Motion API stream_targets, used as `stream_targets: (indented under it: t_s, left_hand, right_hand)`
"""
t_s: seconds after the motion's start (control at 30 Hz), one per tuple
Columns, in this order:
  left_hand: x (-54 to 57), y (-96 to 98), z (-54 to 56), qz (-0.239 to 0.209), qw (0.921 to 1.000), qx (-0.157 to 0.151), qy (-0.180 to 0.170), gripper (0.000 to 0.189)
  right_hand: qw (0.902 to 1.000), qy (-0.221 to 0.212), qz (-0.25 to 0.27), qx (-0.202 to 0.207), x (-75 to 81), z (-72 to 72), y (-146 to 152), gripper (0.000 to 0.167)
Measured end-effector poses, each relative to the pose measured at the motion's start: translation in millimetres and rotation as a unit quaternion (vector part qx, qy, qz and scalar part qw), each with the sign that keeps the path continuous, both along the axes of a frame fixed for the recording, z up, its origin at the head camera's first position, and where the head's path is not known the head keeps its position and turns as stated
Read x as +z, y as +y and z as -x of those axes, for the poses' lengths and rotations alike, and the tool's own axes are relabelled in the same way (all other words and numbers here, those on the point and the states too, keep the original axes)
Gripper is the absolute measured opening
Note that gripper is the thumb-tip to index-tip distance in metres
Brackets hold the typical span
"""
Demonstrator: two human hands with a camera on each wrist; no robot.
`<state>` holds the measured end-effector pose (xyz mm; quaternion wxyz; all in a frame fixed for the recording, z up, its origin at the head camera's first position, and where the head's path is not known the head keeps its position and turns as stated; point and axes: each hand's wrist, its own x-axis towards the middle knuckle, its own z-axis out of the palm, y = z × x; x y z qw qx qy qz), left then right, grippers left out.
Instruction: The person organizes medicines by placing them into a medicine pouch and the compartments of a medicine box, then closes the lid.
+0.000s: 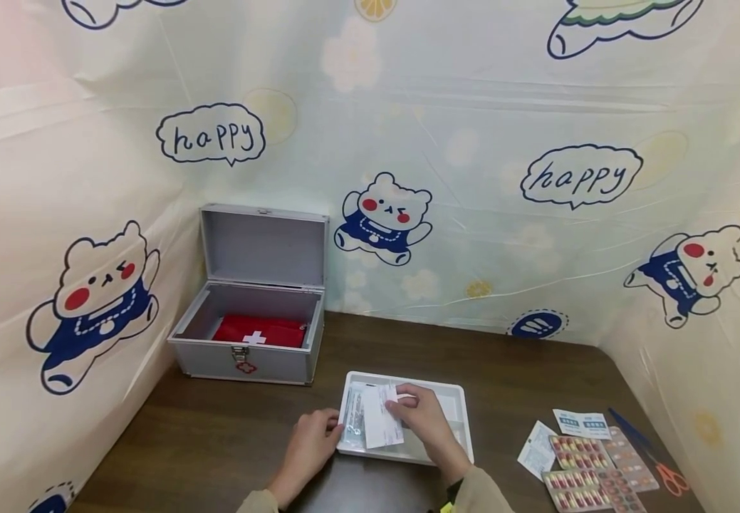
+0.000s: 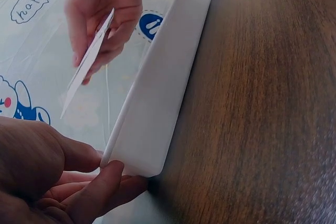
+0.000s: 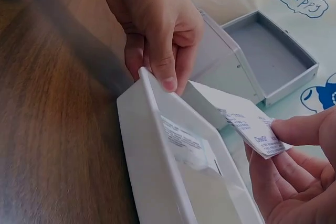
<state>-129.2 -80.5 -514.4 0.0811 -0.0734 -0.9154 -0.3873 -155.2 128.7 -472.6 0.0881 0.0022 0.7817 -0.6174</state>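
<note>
A shallow white tray (image 1: 454, 407) with divided compartments lies on the table. My left hand (image 1: 312, 439) pinches its near left corner, thumb over the rim and fingers against the outer wall in the left wrist view. Between thumb and fingers, my right hand (image 1: 426, 420) holds flat white paper packets (image 1: 381, 422) with small print above the tray's left part. Seen from the right wrist, the held packets (image 3: 251, 121) are tilted and clear of the rim. A clear-and-white printed packet (image 1: 355, 413) lies in the left compartment, partly hidden behind the held ones.
An open silver case (image 1: 248, 362) stands back left, holding a red pouch (image 1: 267, 329) with a white cross. At right lie capsule blister packs (image 1: 577, 454), an orange-brown blister pack (image 1: 629, 459), white-and-blue packets (image 1: 581, 424) and orange-handled scissors (image 1: 672, 479). Patterned fabric (image 1: 472, 235) encloses the table.
</note>
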Motion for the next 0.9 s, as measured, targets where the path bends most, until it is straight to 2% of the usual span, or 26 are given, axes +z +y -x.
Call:
stream_targets:
  t_s: [0.2, 0.37, 0.63, 0.77, 0.9]
  left_hand:
    - [-0.4, -0.6, -0.6, 0.003, 1.0000, 0.001, 0.007, 0.015]
    - [-0.3, 0.0, -0.5, 0.003, 1.0000, 0.000, 0.005, 0.016]
    - [-2.9, 0.7, -0.2, -0.002, 1.0000, -0.006, 0.001, 0.015]
    - [-3.4, 0.7, 0.3, -0.004, 0.9999, -0.013, 0.000, 0.015]
    - [-3.4, 0.4, 0.9, -0.006, 0.9999, -0.004, -0.008, 0.016]
  right_hand:
    - [0.9979, -0.007, -0.051, -0.039, -2.7, 6.5, -11.3, 0.040]
    - [0.9964, 0.002, -0.061, -0.059, -6.5, 9.4, -19.5, 0.037]
    - [0.9897, 0.041, -0.124, -0.057, -22.1, 12.7, -29.9, 0.037]
    - [0.9860, 0.067, -0.141, -0.058, -26.3, 13.7, -33.1, 0.038]
    - [0.9806, 0.105, -0.157, -0.055, -26.4, 14.4, -37.5, 0.039]
